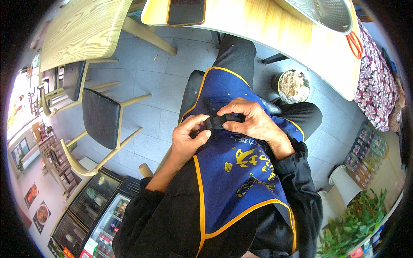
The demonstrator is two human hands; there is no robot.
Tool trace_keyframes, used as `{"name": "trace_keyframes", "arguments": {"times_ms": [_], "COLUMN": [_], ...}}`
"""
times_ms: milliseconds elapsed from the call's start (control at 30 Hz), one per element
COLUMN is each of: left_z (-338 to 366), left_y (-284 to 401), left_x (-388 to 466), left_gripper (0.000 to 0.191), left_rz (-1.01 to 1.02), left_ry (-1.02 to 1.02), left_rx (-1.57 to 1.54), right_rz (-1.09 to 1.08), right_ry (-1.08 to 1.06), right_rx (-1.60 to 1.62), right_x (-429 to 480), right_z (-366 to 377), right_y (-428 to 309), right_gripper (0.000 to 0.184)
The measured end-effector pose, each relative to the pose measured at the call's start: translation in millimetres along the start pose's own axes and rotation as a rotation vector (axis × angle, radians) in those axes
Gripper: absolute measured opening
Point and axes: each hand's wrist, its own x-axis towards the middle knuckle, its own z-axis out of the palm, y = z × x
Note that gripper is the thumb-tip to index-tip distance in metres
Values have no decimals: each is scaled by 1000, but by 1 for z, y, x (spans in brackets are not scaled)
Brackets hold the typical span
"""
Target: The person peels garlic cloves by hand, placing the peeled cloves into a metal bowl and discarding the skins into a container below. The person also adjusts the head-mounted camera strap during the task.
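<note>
Above my lap, my left hand [190, 133] and my right hand [250, 121] both pinch a black strap [217, 122]. A dark fitting on it, perhaps a buckle, sits between my fingertips, and its details are hard to make out. My thumbs face each other a short way apart, and part of the strap is hidden behind the right fingers. Beneath the hands, a blue apron [222, 209] with yellow edging and printed writing covers my front and thighs.
Ahead, a wooden table [258, 19] bears a phone [186, 13], a metal basin [329, 14] and a red cord loop [355, 45]. Below stands a waste bin [276, 82]. Chairs [101, 117] and a display fridge [106, 222] are left; a floral-clothed person [376, 77] and plants [353, 222], right.
</note>
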Motion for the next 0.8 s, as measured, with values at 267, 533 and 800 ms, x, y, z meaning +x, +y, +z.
{"name": "trace_keyframes", "arguments": {"times_ms": [267,533,800], "left_z": [5,5,5], "left_y": [8,16,24], "left_x": [3,5,13], "left_gripper": [39,36,34], "left_rz": [-118,-194,-375], "left_ry": [34,26,121], "left_rx": [-209,-179,-227], "right_rz": [-7,-163,-368], "right_ry": [26,156,254], "right_rx": [48,-174,-682], "right_x": [3,6,-10], "right_z": [7,12,22], "right_y": [0,-3,-20], "right_gripper": [24,27,29]}}
